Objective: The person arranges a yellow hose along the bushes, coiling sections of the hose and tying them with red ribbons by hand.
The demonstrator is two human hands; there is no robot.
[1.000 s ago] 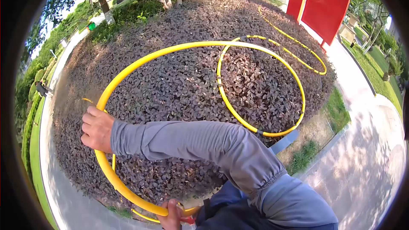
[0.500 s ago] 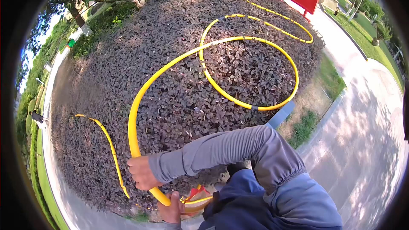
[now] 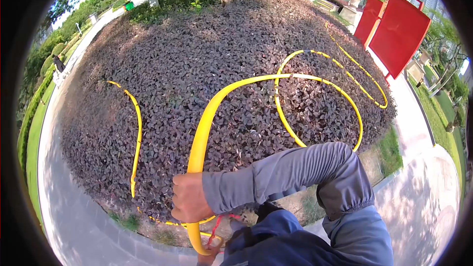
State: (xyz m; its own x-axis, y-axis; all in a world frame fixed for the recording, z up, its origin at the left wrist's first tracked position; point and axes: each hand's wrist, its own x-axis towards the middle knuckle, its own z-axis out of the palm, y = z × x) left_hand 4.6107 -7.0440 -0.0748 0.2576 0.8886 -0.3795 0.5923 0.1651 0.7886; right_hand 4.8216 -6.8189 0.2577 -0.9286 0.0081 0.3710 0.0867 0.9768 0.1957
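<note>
Two hands of ours are at the yellow hose, low in front of us. Our right hand is wrapped around it, with the fingers curled over its left side. Our left hand is right at the hose by the bottom edge of the view, but much of it is cut off, so we cannot tell how it grips. A red strap is just beside it.

From our right hand, the hose goes up over the big bush, bends to the right, and lies in a loop on top. Part of that loop hides behind our gray sleeve. Farther off, yellow hose runs near the right edge of the bush, by the red sign.

More yellow hose lies on the left side of the bush, with a wide gap of leaves between it and our right hand.

On the left, a gray path curves around the bush's edge. On the right, some grass sits between the bush and a wide walkway with spots of shade.
</note>
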